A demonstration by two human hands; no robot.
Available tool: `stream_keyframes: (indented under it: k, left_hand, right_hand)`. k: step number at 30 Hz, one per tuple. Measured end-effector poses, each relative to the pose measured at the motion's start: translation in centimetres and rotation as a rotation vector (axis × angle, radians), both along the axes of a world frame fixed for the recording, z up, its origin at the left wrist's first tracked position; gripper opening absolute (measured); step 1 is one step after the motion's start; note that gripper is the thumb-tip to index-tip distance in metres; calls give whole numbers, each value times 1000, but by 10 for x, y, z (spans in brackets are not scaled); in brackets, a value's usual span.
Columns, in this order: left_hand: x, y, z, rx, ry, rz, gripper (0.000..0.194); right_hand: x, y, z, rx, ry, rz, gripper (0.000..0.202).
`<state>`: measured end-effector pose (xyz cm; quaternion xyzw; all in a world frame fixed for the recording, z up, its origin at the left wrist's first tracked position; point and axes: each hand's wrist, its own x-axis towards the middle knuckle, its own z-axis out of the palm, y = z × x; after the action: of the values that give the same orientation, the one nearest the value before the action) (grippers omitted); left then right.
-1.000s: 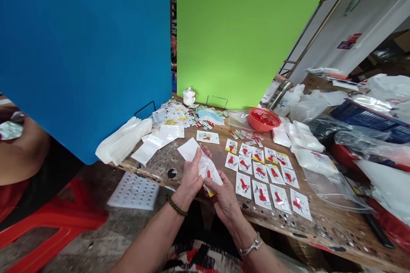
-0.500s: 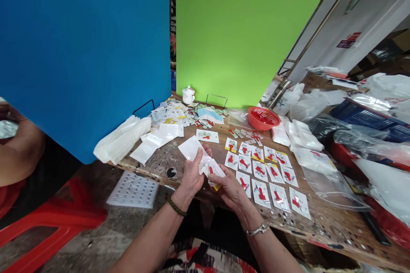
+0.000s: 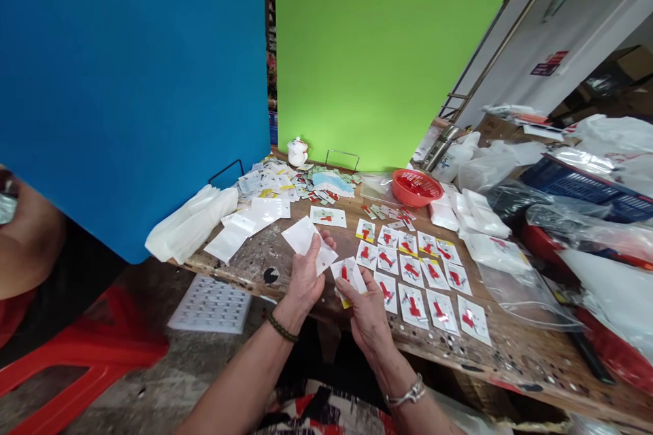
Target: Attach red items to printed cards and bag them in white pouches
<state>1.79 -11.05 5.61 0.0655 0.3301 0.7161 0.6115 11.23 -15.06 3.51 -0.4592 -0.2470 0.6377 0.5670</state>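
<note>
Near the table's front edge, my left hand (image 3: 306, 272) grips a plain white plastic packet (image 3: 300, 234) between thumb and fingers. Just to its right, my right hand (image 3: 371, 312) pinches a small clear-fronted packet (image 3: 353, 272) with a red piece and a bit of yellow inside. A narrow gap separates the two packets. Rows of similar packets with red pieces (image 3: 411, 269) lie flat right of my hands. One more filled packet (image 3: 328, 216) lies beyond my left hand. Loose white packets (image 3: 229, 242) overlap on the left.
A heap of small cards and packets (image 3: 275, 180) lies at the back beside a lidded white cup (image 3: 297, 151). Behind stand a blue panel (image 3: 153, 81) and a green panel (image 3: 377, 61). A red basket (image 3: 417, 189) and plastic bags (image 3: 484, 214) occupy the right. Another person's arm (image 3: 30, 238) shows far left.
My right hand has drawn its packet away from the left hand's packet, slightly right and down, so they are now apart. The left hand keeps its grip.
</note>
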Motion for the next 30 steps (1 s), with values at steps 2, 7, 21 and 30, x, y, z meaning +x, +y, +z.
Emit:
stream_keyframes:
  k: [2,7,21,30]
  left_hand:
    - [4,-1,0,5,3,4,31]
    - [9,-3,-3,23,46,-16,40]
    - [5,-7,-9,105,46,-85,40]
    - [4,-6,-12,122,17,-103,37]
  right_hand:
    - [-4,-3,-2,3,9,-26,52]
    - [-6,-7,0,-30,88,145,46]
    - [16,16,6,-102,17,355,49]
    - [18,16,4,-105,14,393,49]
